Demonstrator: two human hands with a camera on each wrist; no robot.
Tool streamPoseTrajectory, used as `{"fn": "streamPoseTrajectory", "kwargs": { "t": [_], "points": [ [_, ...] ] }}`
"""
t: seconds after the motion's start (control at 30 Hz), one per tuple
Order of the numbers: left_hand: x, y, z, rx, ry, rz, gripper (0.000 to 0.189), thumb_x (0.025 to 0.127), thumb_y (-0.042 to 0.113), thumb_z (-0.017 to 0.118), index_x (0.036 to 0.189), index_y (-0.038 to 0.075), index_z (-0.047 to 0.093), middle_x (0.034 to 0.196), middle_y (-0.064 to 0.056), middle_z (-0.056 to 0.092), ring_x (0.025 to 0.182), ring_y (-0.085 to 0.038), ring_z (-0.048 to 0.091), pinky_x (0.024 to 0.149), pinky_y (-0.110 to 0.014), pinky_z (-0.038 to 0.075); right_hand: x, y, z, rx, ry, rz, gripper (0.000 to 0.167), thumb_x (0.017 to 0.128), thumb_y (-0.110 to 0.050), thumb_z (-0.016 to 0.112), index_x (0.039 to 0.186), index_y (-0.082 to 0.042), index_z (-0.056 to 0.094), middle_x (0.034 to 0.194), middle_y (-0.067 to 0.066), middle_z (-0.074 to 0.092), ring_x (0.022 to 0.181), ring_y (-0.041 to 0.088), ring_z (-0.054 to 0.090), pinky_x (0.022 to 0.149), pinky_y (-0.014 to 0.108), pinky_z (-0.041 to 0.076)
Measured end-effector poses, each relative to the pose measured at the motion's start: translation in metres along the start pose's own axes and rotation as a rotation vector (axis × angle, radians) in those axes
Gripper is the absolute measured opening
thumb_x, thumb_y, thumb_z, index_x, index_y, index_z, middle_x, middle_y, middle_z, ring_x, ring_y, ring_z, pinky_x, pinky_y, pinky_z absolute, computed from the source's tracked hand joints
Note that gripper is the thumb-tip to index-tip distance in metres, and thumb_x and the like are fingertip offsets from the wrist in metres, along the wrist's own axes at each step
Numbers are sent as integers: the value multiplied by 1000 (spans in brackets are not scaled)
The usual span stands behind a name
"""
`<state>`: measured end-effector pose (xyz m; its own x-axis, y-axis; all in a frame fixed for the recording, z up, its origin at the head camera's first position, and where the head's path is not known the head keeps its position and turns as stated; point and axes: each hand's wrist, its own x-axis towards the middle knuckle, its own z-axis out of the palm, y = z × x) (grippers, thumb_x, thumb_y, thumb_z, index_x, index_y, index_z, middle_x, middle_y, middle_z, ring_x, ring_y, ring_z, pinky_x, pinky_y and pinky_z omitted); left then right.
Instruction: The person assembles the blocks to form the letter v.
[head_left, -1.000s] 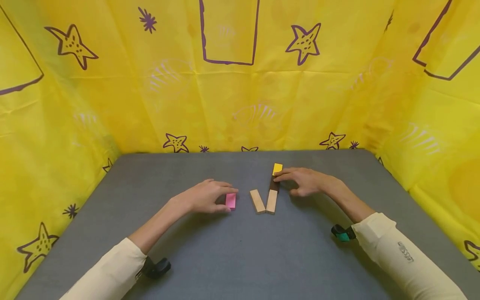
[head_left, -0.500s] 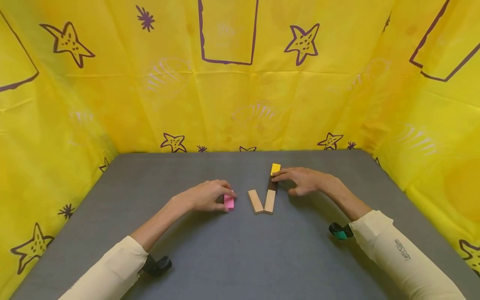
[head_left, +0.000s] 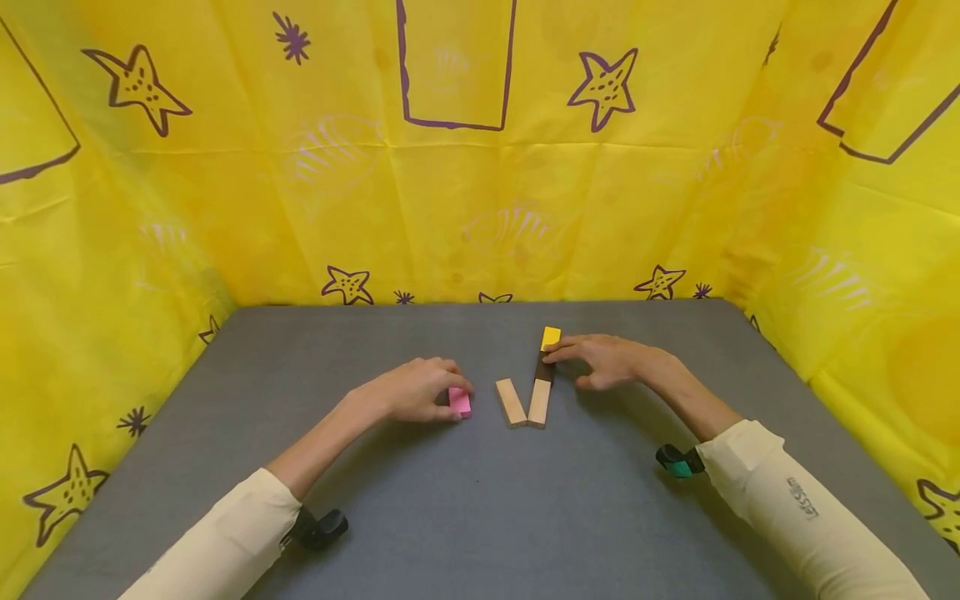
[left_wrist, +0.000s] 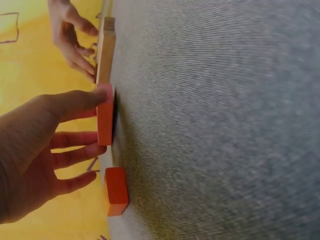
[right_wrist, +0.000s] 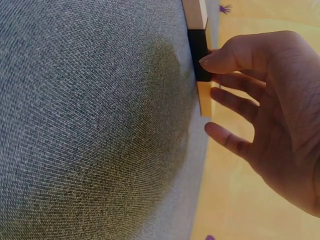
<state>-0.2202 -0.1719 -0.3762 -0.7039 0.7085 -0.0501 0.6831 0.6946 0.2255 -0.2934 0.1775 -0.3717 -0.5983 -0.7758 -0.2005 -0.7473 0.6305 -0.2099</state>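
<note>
My left hand (head_left: pixel 415 390) pinches a pink block (head_left: pixel 460 402) between thumb and fingers; in the left wrist view a dark shadow lies along the pink block (left_wrist: pixel 104 122). To its right, two plain wooden blocks, a left one (head_left: pixel 512 403) and a right one (head_left: pixel 538 403), form a V with near ends together. A dark brown block (head_left: pixel 543 367) continues behind the right one, then a yellow block (head_left: pixel 551 337). My right hand (head_left: pixel 611 364) rests its fingertips where brown and yellow meet, its thumb apart to the right in the head view.
An orange-red block (left_wrist: pixel 117 190) stands beyond the left hand's fingers in the left wrist view, hidden from the head view. The grey tabletop (head_left: pixel 480 517) ends at a yellow patterned cloth (head_left: pixel 450 183) behind and at both sides. Each wrist wears a black camera mount.
My left fingers have curled in around the pink block, which has shifted slightly. The right hand and the other blocks hold their places; the head view has shifted a little.
</note>
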Motion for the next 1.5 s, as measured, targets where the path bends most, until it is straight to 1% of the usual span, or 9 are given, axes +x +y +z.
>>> {"fn": "streamPoseTrajectory", "kwargs": {
  "t": [0.23, 0.47, 0.63, 0.8, 0.97, 1.1, 1.2, 1.4, 1.5],
  "points": [
    [7, 3, -9, 45, 42, -14, 37, 96, 33, 75, 128, 13, 75, 119, -8, 72, 101, -21, 66, 89, -36, 58, 2, 1, 0, -15, -7, 10, 62, 89, -8, 60, 151, -13, 57, 161, 18, 49, 151, 42, 44, 121, 63, 38],
    [21, 6, -18, 58, 61, -28, 43, 96, 38, 75, 130, 12, 74, 123, -9, 73, 102, -22, 67, 87, -34, 59, 1, 0, -1, -6, -18, 27, 61, 90, -10, 60, 150, -13, 57, 162, 17, 49, 151, 43, 44, 121, 65, 37],
    [40, 8, -19, 40, 48, -57, 44, 98, 40, 72, 133, 12, 72, 124, -9, 72, 100, -20, 64, 86, -34, 58, -1, 3, -1, -4, -17, 34, 61, 89, -11, 60, 150, -14, 58, 161, 18, 49, 151, 44, 44, 121, 66, 36],
    [61, 9, -18, 46, 37, -59, 42, 99, 40, 71, 132, 13, 72, 122, -8, 72, 101, -21, 64, 88, -37, 57, -2, 3, -1, -2, -12, 31, 61, 89, -11, 61, 150, -13, 58, 161, 18, 49, 151, 43, 44, 122, 66, 36],
    [73, 7, -13, 36, 22, -53, 43, 99, 40, 71, 132, 12, 72, 123, -9, 72, 104, -22, 64, 91, -40, 57, 0, 0, 1, 6, -22, 39, 61, 91, -14, 62, 151, -14, 57, 162, 17, 49, 151, 43, 43, 121, 67, 35],
    [78, 4, -7, 31, 9, -70, 44, 99, 39, 71, 134, 11, 71, 124, -10, 72, 105, -22, 64, 92, -40, 57, 1, 0, 2, 15, -23, 38, 61, 91, -16, 62, 152, -14, 56, 162, 17, 48, 152, 43, 43, 122, 68, 34],
    [79, 3, -4, 25, 22, -78, 44, 99, 37, 72, 134, 11, 71, 124, -10, 72, 103, -22, 64, 91, -40, 57, 1, 0, 2, 19, -18, 32, 61, 91, -15, 62, 152, -14, 56, 163, 18, 47, 152, 43, 43, 122, 66, 35],
    [78, -1, -4, -9, 41, -89, 41, 100, 32, 71, 134, 9, 71, 122, -12, 72, 99, -23, 63, 88, -38, 56, 2, 1, 0, 20, -17, 30, 61, 91, -15, 62, 152, -14, 56, 163, 19, 46, 152, 45, 42, 122, 67, 34],
    [79, -3, -4, -31, 45, -77, 38, 101, 26, 70, 135, 8, 71, 124, -13, 72, 102, -24, 64, 91, -39, 57, 2, 1, 0, 21, -23, 36, 61, 91, -14, 63, 152, -14, 56, 163, 19, 46, 152, 45, 42, 122, 67, 34]
  ]
}}
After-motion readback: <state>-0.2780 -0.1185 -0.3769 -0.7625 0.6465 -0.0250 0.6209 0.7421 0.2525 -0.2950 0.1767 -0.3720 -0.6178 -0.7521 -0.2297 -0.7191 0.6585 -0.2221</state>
